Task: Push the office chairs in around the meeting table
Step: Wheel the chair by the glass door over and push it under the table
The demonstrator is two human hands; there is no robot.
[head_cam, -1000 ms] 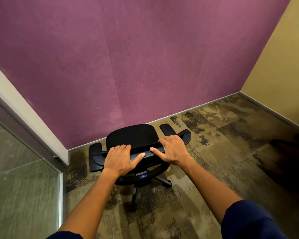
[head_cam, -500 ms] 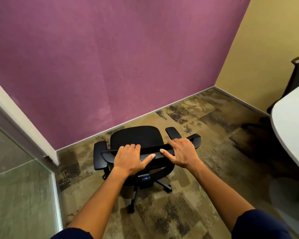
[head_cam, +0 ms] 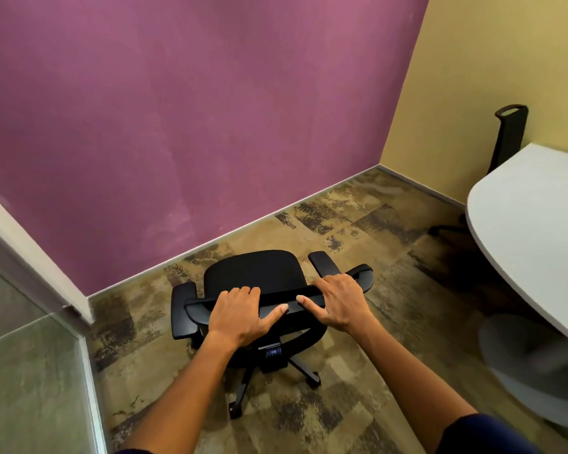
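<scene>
A black office chair [head_cam: 256,273] on wheels stands on the carpet, its seat facing the purple wall. My left hand [head_cam: 240,314] and my right hand [head_cam: 338,303] both grip the top edge of its backrest, fingers curled over the rim. The white meeting table [head_cam: 532,224] curves in from the right edge, about a chair's width from the held chair. A second black chair [head_cam: 509,136] stands behind the table against the yellow wall, mostly hidden by the tabletop.
The purple wall [head_cam: 177,126] runs close behind the chair. A glass partition [head_cam: 30,371] with a white frame closes off the left. The table's round grey base [head_cam: 535,368] sits on the carpet at lower right. Open patterned carpet [head_cam: 391,224] lies between chair and table.
The view has swung to the right, bringing the white table and the second chair into sight. Both hands keep their grip on the backrest; the chair has turned slightly toward the table.
</scene>
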